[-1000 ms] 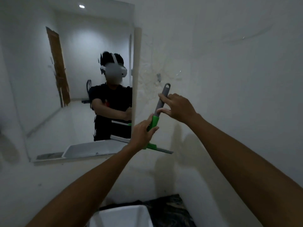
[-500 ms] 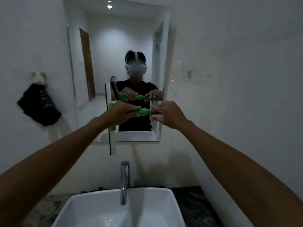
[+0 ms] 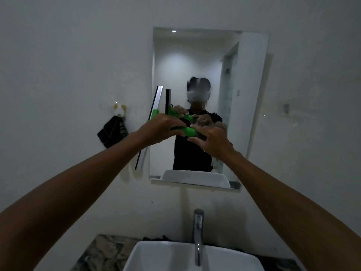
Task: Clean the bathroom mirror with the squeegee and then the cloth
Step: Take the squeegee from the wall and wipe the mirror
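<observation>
The rectangular mirror (image 3: 244,79) hangs on the white wall above the basin. I hold a green-and-grey squeegee (image 3: 188,131) in front of its left edge, the handle lying level and the long blade (image 3: 155,102) standing nearly upright. My left hand (image 3: 163,129) is closed around the green part of the handle near the blade. My right hand (image 3: 212,140) grips the grey end of the handle, fingers partly spread. A dark cloth (image 3: 113,133) hangs from a wall hook left of the mirror. The mirror reflects both hands and the squeegee.
A white basin (image 3: 152,257) with a chrome tap (image 3: 198,235) sits below on a marbled counter (image 3: 99,253). A small hook (image 3: 286,108) sticks out of the wall right of the mirror. Bare white wall surrounds the mirror.
The squeegee has swung from upright beside the mirror's right edge to handle-level at its left edge, blade now nearly vertical. My view has shifted so the mirror sits centred and further away.
</observation>
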